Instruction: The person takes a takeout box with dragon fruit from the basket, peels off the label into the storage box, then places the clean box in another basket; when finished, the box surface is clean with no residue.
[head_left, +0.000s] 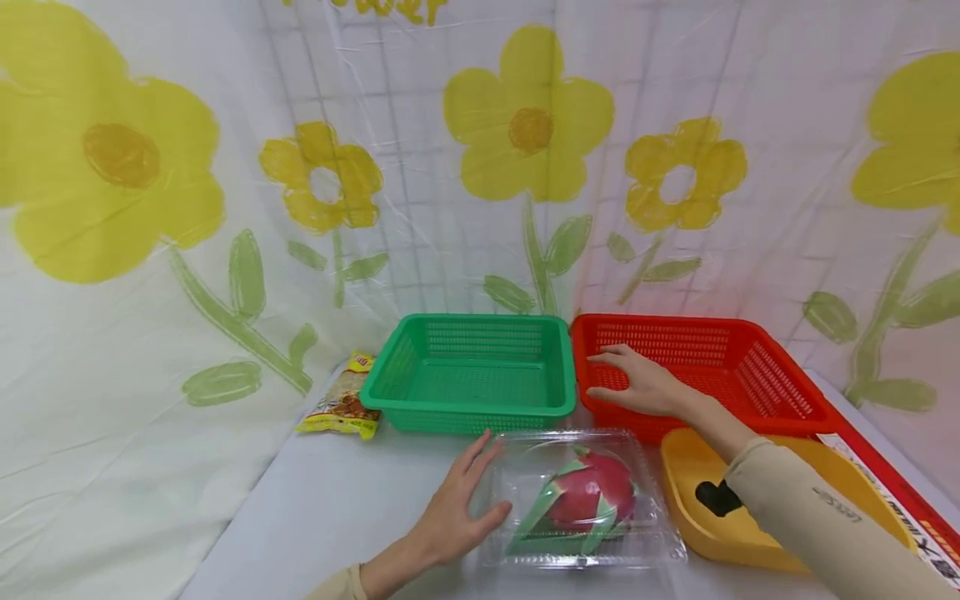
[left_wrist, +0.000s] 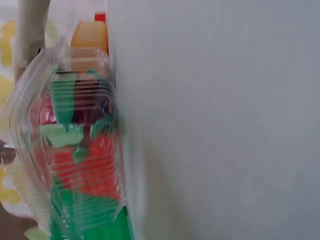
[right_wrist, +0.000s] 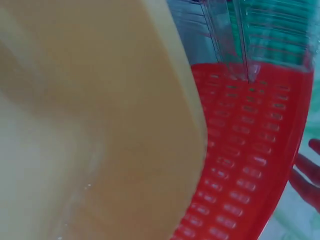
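A dragon fruit [head_left: 592, 492], pink with green scales, lies inside a clear plastic clamshell box [head_left: 656, 542] on the table. The box's lid is down over the fruit. My left hand [head_left: 453, 517] is at the box's left side, fingers spread and fingertips right at its upper left corner. In the left wrist view the clear box [left_wrist: 82, 200] shows from the side, with part of that hand at the left edge. Over the near side of the red basket [head_left: 787, 375] hovers my right hand [head_left: 645, 383], fingers apart and holding nothing.
A green basket [head_left: 468, 417] stands behind the box, with a yellow snack packet [head_left: 345, 400] to its left. At the right, under my right forearm, sits a yellow basin [head_left: 705, 533] with a black heart-shaped mark [head_left: 717, 497]. A flower-printed curtain [head_left: 450, 250] hangs behind.
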